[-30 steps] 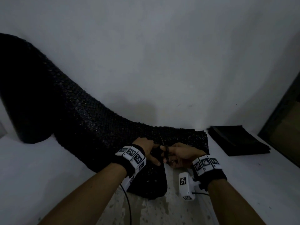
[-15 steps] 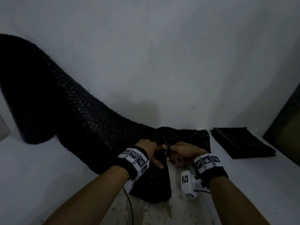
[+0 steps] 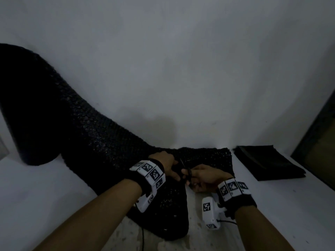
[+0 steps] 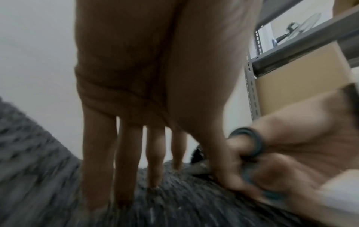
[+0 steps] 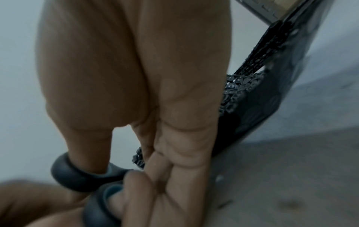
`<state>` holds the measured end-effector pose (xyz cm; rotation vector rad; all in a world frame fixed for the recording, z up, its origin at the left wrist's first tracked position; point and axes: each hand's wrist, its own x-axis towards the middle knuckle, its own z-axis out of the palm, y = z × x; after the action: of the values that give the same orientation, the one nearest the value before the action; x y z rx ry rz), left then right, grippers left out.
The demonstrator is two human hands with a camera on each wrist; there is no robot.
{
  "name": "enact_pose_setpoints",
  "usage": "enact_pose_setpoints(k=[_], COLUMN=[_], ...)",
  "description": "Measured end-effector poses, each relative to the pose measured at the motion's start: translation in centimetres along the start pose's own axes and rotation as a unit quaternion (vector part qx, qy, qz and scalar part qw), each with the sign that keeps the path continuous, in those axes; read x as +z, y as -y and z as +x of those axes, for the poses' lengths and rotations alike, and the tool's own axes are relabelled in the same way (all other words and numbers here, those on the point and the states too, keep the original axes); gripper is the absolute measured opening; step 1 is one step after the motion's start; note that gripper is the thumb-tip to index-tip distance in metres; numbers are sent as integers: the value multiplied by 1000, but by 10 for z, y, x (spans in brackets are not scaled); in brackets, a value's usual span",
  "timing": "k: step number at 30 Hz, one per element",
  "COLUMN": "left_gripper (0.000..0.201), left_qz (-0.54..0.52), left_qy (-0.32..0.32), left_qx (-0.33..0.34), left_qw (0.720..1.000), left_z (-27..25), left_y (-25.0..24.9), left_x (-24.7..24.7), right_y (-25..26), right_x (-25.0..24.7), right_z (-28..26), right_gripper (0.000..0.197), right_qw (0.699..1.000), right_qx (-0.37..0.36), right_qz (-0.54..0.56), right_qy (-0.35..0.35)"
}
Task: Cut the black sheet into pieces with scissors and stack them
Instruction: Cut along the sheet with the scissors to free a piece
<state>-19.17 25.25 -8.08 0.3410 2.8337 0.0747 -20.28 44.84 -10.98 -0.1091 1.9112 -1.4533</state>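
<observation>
Sheet (image 3: pixel 76 142) mostly uncut, trailing from far left to desk (image 3: pixel 272 205) centre. Stack (image 3: pixel 268 163) waits right. Your left hand (image 3: pixel 165 163) presses the sheet, fingers straight; right hand (image 3: pixel 206 177) grips scissors (image 3: pixel 187 173) mid-cut.

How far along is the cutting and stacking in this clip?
Done: a stack of black pieces lies at the right of the table. In hand: the right hand works the scissors into the black sheet, which the left hand presses flat. Left: much uncut sheet trails back to the roll at the left.
</observation>
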Motion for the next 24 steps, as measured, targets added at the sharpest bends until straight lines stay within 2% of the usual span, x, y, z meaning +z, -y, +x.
enact_pose_setpoints(k=[2, 3, 6, 8, 13, 24], left_gripper=[77, 81, 99, 103, 103, 100], left_qz=[-3, -5, -12, -3, 22, 44], left_qy=[-40, -40, 18, 31, 26, 19], left_qx=[-24, -26, -2, 0, -6, 1], left_qw=[999, 999, 1000, 1000, 999, 999], left_z=[5, 8, 15, 19, 22, 26], left_y=[3, 4, 8, 13, 18, 17], left_x=[-7, -7, 1, 7, 12, 15], right_y=[-2, -2, -2, -2, 4, 10], right_x=[0, 0, 1, 1, 2, 3], right_z=[-4, -7, -12, -12, -7, 6], right_gripper=[41, 41, 43, 45, 44, 41], right_qw=[1000, 1000, 1000, 1000, 999, 1000], right_qx=[-2, -2, -2, -3, 18, 14], right_qz=[-4, -3, -7, -18, -31, -9], right_qy=[13, 19, 23, 18, 11, -7])
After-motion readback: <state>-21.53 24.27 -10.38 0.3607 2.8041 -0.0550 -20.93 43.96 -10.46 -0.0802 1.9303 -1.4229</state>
